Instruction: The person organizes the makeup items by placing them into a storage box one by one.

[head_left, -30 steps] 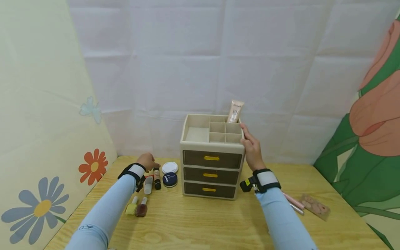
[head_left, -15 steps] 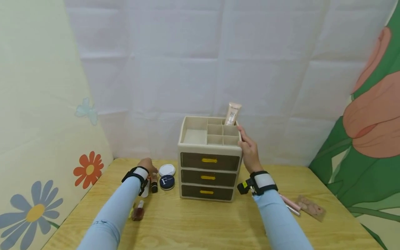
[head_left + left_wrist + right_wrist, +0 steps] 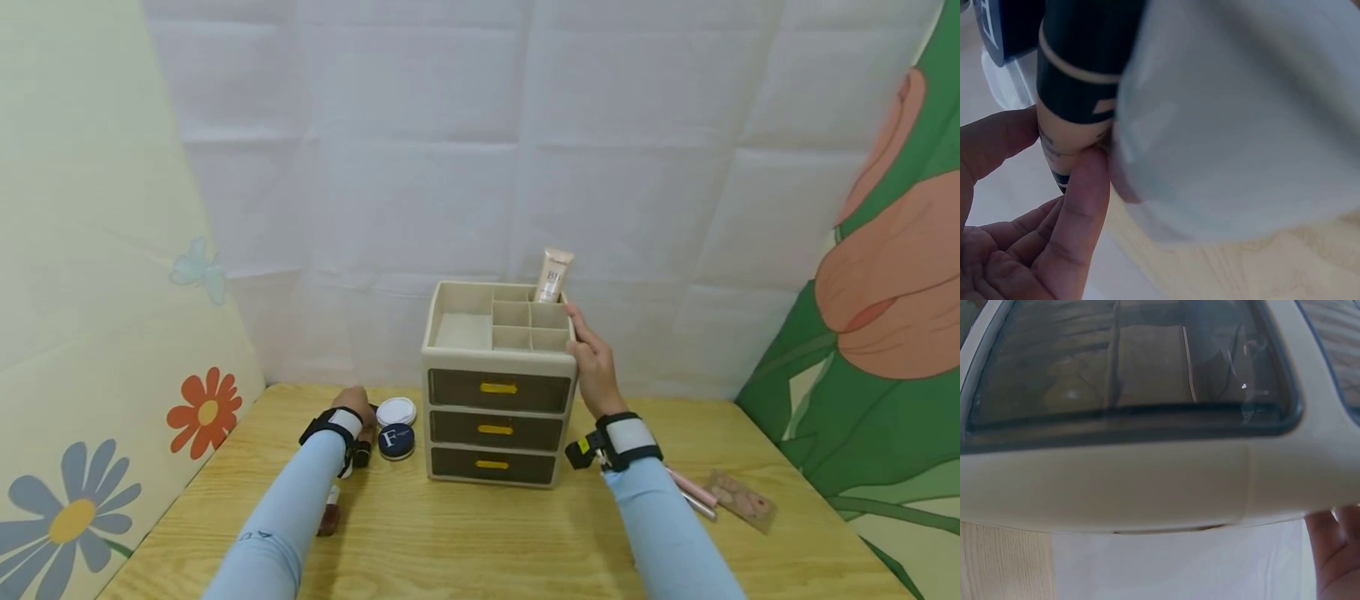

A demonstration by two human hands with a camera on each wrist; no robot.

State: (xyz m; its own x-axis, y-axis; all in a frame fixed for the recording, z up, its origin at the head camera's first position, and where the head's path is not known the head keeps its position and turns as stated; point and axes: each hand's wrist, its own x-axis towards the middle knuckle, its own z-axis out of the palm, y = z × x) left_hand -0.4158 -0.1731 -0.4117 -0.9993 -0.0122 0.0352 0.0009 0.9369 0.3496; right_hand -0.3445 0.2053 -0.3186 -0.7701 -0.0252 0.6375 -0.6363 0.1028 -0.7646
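Observation:
My left hand (image 3: 356,406) is at the table's left side. In the left wrist view its thumb and a finger pinch a beige foundation tube (image 3: 1066,134) with black bands and a black cap. A blurred whitish tube (image 3: 1229,125) covers much of that view. My right hand (image 3: 597,371) lies against the upper right side of a cream makeup organizer (image 3: 498,360), fingers along its edge. It has three dark drawers with yellow handles. A BB cream tube (image 3: 551,279) stands in its back right compartment; the other top compartments look bare.
Beside the left hand lie a navy compact (image 3: 396,442) and a white round case (image 3: 395,412). My left sleeve partly hides a dark red nail polish bottle (image 3: 328,521). At right are a pink tube (image 3: 693,487), a silver tube (image 3: 699,505) and a flat patterned palette (image 3: 742,502).
My left hand has come down over the foundation tube and now pinches it, hiding more of it. The left forearm has shifted right over the nail polishes. The right hand stays on the organizer.

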